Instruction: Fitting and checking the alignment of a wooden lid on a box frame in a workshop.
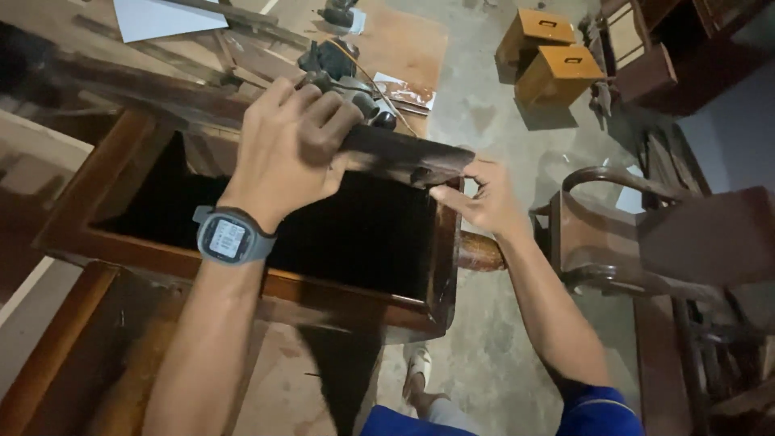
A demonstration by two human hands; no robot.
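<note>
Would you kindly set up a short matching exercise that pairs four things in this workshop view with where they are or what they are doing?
Things:
1. left hand
2. right hand
3. grey wristwatch
4. two small wooden boxes

Places or states:
A. on the concrete floor at upper right
B. pressing down on top of the dark wooden plank
C. strapped round the left wrist
D. gripping the plank's end at the frame's corner

Pairs: 1-B, 2-D, 3-C, 4-A

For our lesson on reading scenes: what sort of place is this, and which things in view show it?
Probably a furniture or woodworking workshop. The left hand presses on a dark plank over an open wooden frame; a power tool lies behind, and small wooden boxes stand on the concrete floor.
</note>
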